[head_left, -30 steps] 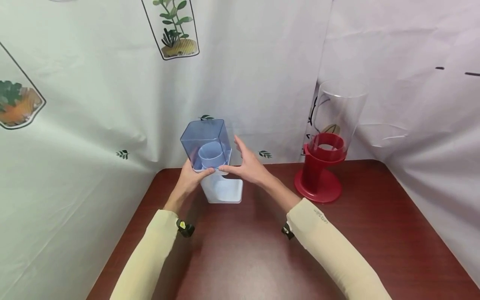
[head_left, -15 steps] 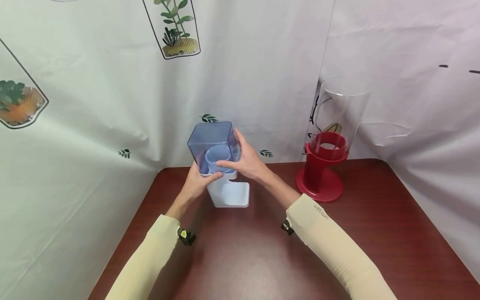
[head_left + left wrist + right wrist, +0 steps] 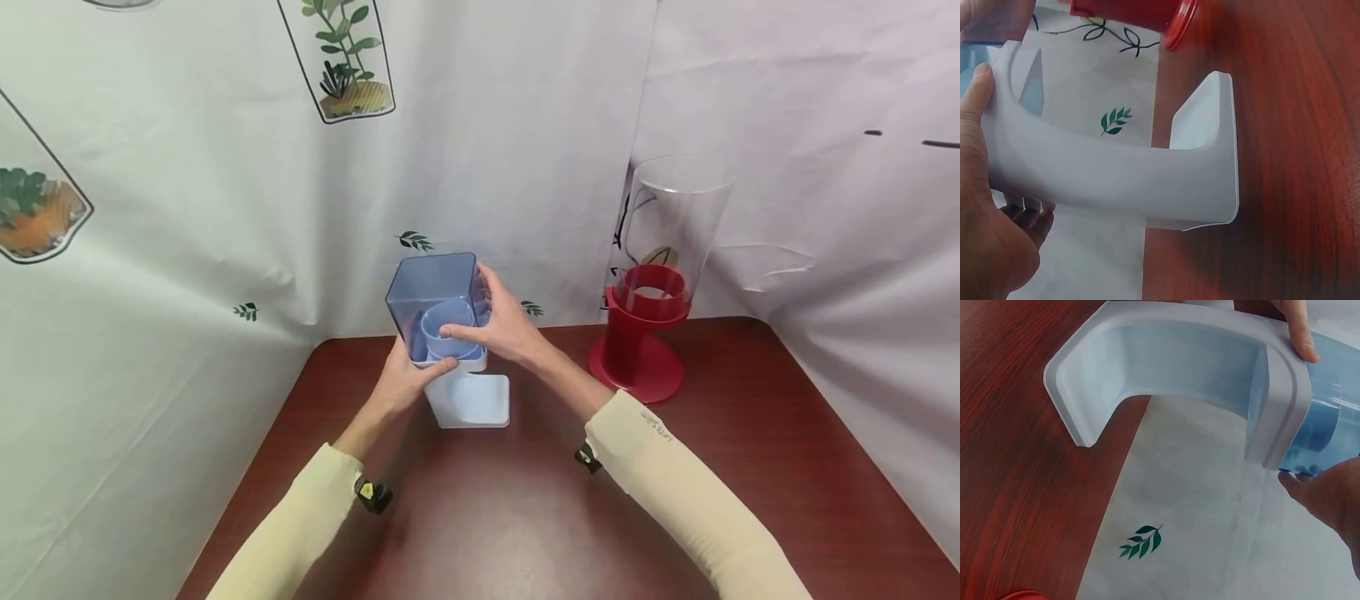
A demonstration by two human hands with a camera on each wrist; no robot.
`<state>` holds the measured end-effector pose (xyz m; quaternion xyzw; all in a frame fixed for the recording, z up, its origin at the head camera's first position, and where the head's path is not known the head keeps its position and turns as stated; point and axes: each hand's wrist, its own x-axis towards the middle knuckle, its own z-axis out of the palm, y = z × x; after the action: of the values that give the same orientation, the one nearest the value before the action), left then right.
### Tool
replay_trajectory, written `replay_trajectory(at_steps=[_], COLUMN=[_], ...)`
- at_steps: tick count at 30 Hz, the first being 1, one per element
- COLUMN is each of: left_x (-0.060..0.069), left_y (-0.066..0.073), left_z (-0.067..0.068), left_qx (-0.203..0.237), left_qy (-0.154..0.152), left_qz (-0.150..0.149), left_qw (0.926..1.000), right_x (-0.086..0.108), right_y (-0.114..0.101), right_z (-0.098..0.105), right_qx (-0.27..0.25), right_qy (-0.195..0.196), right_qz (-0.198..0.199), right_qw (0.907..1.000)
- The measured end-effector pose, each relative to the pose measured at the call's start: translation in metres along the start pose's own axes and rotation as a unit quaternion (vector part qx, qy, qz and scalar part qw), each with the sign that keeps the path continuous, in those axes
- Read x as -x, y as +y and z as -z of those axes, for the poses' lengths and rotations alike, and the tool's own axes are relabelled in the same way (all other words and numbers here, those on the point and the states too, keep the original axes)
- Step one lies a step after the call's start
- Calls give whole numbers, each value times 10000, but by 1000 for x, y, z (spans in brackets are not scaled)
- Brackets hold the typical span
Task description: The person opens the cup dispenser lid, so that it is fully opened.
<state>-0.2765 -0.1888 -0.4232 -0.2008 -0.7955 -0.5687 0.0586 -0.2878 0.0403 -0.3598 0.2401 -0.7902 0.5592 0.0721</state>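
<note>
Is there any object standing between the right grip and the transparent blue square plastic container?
Nothing visible: the right grip directly holds the blue container at its right side. The red round-based plastic stand with transparent cylinder stands apart, farther right.

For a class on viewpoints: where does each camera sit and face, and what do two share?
Head: worn on the head, facing forward and down at the blue bin and white base; sleeves, left hand and right hand show.
Left wrist: worn there, facing the white base's outer side; left hand and part of right hand show.
Right wrist: worn there, facing the white base's hollow inner side; parts of both hands show.
Shared: both wrist views show white base and table.
</note>
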Motion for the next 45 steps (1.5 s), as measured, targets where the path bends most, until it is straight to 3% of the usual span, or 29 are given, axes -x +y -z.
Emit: replay_trajectory(at_steps=[4, 11, 18, 35, 40, 45], left_x=[5, 23, 27, 37, 36, 34], left_y=[3, 43, 20, 28, 27, 24], left_z=[-6, -16, -22, -30, -30, -30], left_qx=[-31, -77, -123, -873, -702, -206], left_qy=[-49, -231, -260, -618, -819, -964], left_qz=[-13, 228, 187, -282, -260, -330], left_qw=[10000, 9994, 9994, 9939, 9938, 9946], right_x=[8, 23, 36, 63, 67, 71], right_y=[-1, -5, -10, -14, -15, -15], right_z=[5, 14, 22, 38, 42, 44], right_qx=[19, -43, -96, -63, 4, 16], right_qy=[-2, -123, -211, -325, -344, -401], right_qz=[-31, -120, -116, -204, -179, -102], right_qw=[10000, 9998, 9997, 9992, 9992, 9991])
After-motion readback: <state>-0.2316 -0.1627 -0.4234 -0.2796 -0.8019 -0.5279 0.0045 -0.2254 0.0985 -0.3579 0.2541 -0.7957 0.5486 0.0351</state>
